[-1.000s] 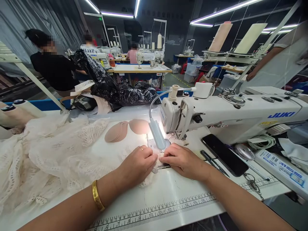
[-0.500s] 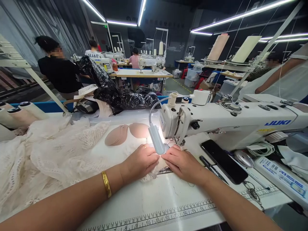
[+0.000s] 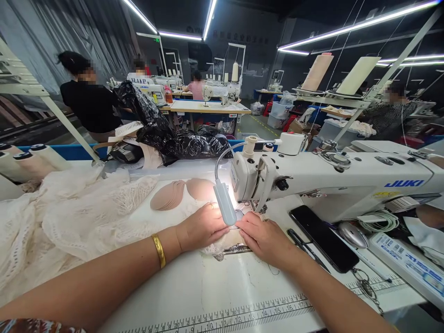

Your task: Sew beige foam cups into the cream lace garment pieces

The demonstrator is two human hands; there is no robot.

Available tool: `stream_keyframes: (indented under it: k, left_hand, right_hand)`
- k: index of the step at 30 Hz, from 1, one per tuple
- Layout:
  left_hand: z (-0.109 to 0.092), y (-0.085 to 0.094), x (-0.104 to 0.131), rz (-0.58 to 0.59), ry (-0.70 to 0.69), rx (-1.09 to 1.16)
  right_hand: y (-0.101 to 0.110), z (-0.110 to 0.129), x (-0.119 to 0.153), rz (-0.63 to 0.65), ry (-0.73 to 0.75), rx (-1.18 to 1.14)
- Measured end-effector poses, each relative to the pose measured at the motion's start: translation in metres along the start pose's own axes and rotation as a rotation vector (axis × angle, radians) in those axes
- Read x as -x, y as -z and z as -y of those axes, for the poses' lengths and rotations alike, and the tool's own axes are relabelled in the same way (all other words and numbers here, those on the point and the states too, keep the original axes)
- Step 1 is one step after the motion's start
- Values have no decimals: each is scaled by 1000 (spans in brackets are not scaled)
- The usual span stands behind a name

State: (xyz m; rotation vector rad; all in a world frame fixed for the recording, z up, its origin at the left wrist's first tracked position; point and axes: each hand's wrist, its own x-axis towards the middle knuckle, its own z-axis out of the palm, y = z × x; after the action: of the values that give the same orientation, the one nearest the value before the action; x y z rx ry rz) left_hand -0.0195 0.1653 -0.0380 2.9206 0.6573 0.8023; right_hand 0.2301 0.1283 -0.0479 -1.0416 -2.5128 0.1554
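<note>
My left hand [image 3: 203,225] is closed on pale lace fabric [image 3: 215,249] just in front of the sewing machine's [image 3: 249,173] needle area. Its wrist carries a gold bangle. From the other side my right hand [image 3: 263,235] pinches the same fabric, fingertips close to those of the left. A grey lamp head [image 3: 225,203] on a bendy metal neck hangs over the fingertips and hides the needle and part of the cloth. Behind the left hand lie stacked beige cup-shaped pieces [image 3: 168,195]. A large heap of cream lace [image 3: 79,217] spreads to the left.
Right of my right hand lie a black phone [image 3: 324,238], dark snips [image 3: 305,247], a pen and a long white box [image 3: 409,263]. A printed ruler [image 3: 243,314] runs along the table's front edge. A black plastic bag [image 3: 197,143] sits behind; co-workers sit or stand farther off.
The view has shifted slightly. My hands stay at the needle area, and the fabric edge below them has moved a little. The white-clothed person at the right has mostly gone from view.
</note>
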Motion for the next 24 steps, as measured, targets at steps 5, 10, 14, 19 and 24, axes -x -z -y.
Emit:
stream_keyframes:
  k: [5, 10, 14, 19, 24]
  left_hand:
    - [5, 4, -2, 28, -81, -39]
    - [5, 9, -5, 107, -40, -27]
    - [4, 17, -11, 168, 11, -61]
    - [1, 17, -16, 178, 55, -169]
    - [6, 7, -12, 138, 176, -85]
  right_hand:
    - [2, 1, -1, 6, -18, -1]
    - [3, 2, 0, 5, -24, -16]
    - [1, 2, 1, -11, -24, -27]
    - [-4, -3, 2, -30, -9, -66]
    - [-4, 1, 3, -59, -80, -241]
